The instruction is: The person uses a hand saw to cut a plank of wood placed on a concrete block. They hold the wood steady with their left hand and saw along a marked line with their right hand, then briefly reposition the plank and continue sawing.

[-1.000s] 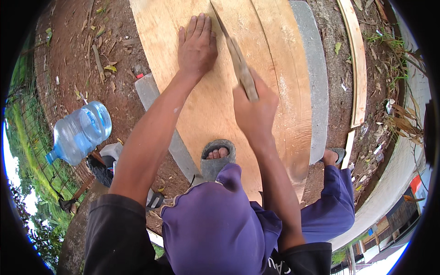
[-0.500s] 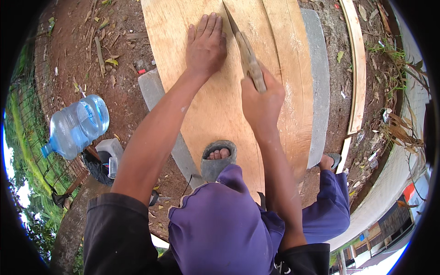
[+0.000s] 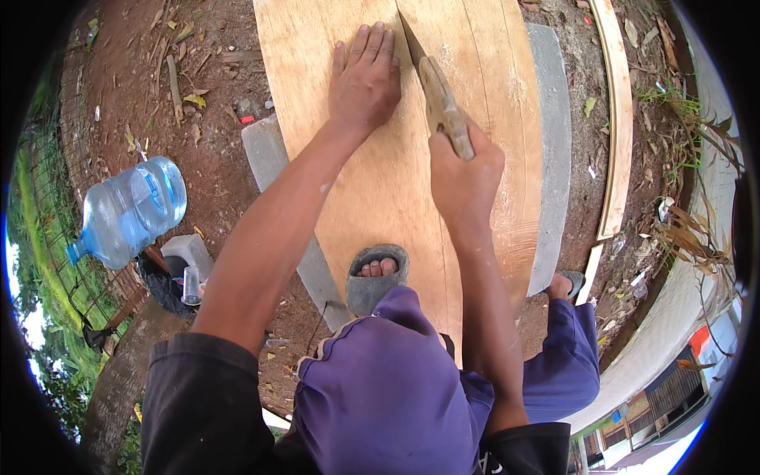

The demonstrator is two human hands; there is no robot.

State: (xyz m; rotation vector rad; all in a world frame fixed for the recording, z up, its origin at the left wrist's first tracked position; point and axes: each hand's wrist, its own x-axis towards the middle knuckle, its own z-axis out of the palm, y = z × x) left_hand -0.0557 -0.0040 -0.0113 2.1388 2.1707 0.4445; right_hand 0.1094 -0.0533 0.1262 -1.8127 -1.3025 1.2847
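our whole view swings a little compared with a second ago: the board (image 3: 372, 194) and the saw (image 3: 447, 111) sit slightly further clockwise, while the water jug (image 3: 131, 210) slips outward at nine o'clock. our left hand (image 3: 366, 83), at twelve o'clock, lies flat on the board with fingers spread a little, grasping nothing, and its place on the wood seems much the same. our right hand (image 3: 469, 170), between one and two o'clock, has its fingers wrapped around the saw's wooden handle at one o'clock; the blade points toward twelve and leaves the frame. a sandalled foot (image 3: 378, 285) still rests on the board just below centre. the dark line on the board, to the right of the saw, looks thinner now. we judge this as sawing in progress with the board kept steady; how far the cut has advanced we cannot tell.
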